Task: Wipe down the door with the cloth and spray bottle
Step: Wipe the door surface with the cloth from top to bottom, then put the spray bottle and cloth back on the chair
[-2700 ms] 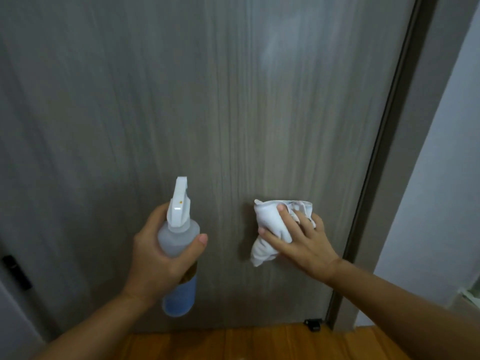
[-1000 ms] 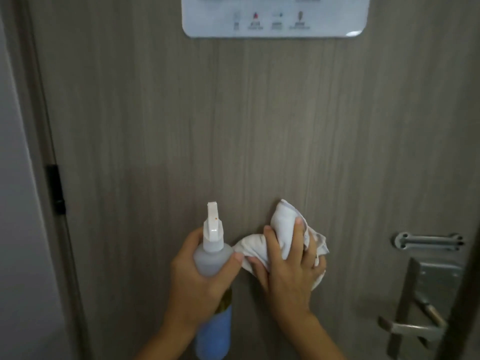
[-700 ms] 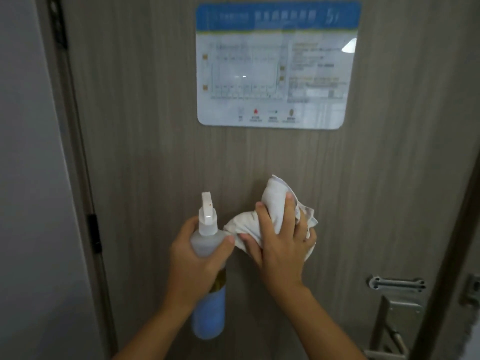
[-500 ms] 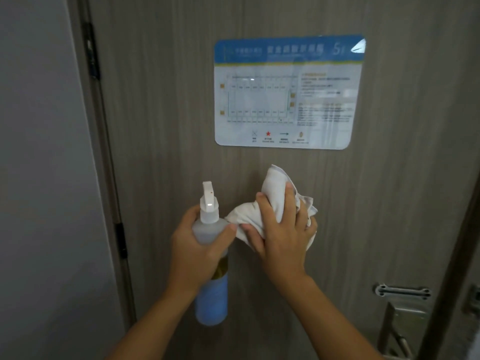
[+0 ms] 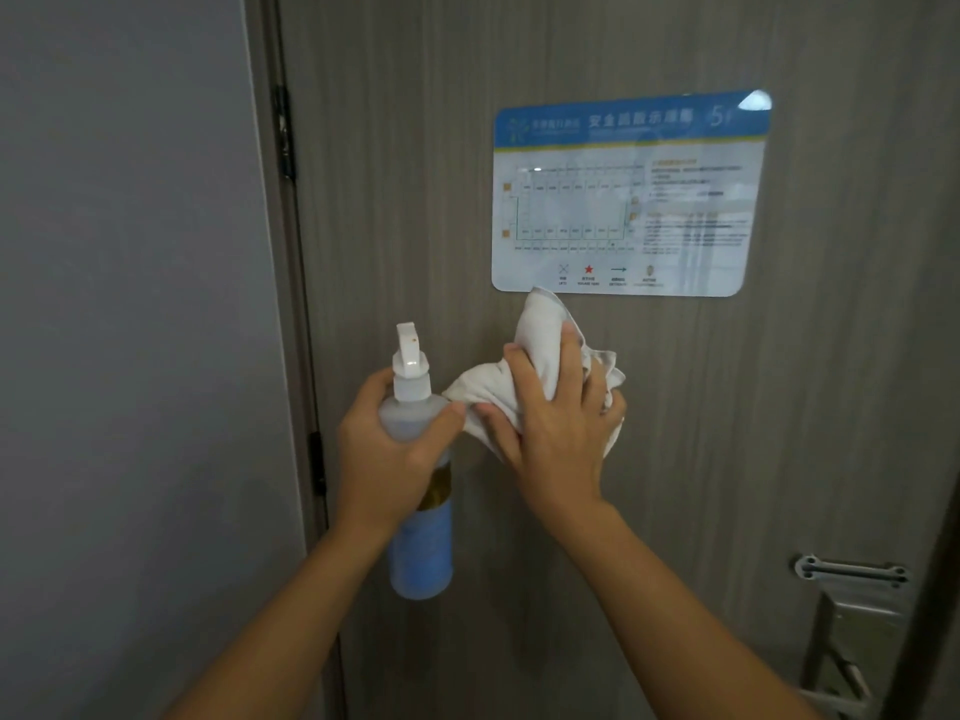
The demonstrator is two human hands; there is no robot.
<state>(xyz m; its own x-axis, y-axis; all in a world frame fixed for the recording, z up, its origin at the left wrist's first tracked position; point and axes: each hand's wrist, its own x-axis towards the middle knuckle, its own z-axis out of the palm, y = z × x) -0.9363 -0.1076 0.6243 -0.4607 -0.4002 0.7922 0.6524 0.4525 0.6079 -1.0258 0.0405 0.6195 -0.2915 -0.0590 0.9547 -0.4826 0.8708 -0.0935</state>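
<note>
Door: your grey wood-grain door (image 5: 675, 459) fills the centre and right, standing upright in front of you.
Sign: a blue-headed floor-plan sign (image 5: 628, 194) is fixed flat on its upper right.
Cloth: your white cloth (image 5: 537, 345) is pressed on the door, its top touching the sign's lower left edge.
Hardware: metal latch fittings (image 5: 852, 574) sit at lower right.
Hinges: dark hinges (image 5: 283, 132) run along the left edge.

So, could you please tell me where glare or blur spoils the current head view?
Head view: a bright glare spot on the sign at its top right corner, its small print too soft to read; dim, even light on the door.
</note>
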